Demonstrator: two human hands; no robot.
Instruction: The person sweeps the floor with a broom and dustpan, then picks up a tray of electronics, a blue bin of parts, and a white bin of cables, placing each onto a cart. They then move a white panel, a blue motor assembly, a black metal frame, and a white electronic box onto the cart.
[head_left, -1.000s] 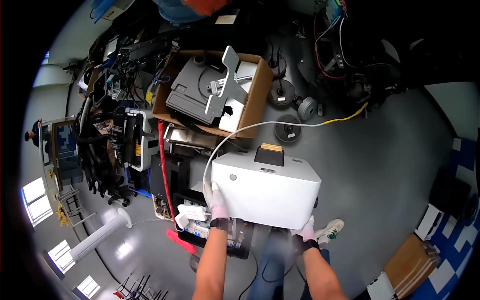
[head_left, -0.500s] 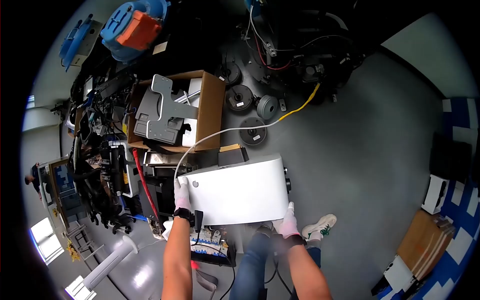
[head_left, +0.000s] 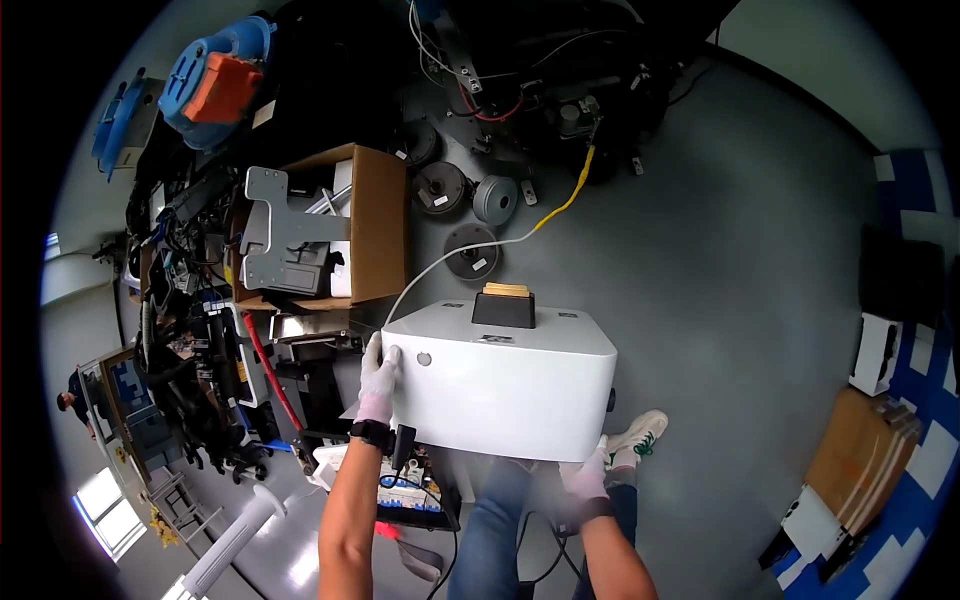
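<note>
A large white box-shaped unit [head_left: 500, 400] is held in front of my legs, with a small black holder [head_left: 504, 308] of tan pieces on its top. My left hand [head_left: 378, 380], in a pale glove, grips its left side near the round grey mark. My right hand [head_left: 585, 475], also gloved, is against the lower right edge; its fingertips are partly hidden by the unit. A white cable [head_left: 437, 262] with a yellow end section runs from behind the unit's left side towards the dark machinery.
A cardboard box [head_left: 380, 225] of grey parts stands at the upper left, beside round dark discs [head_left: 472, 252]. A red bar [head_left: 270, 370] and a black case of electrical parts [head_left: 415, 490] lie left. Flat cartons [head_left: 860, 460] are at the right; a person [head_left: 75, 400] is at the far left.
The unit has swung and tilted between the frames, and its top shows again now. Both hands stay on it. The view has shifted, with the surroundings moving left in the picture.
</note>
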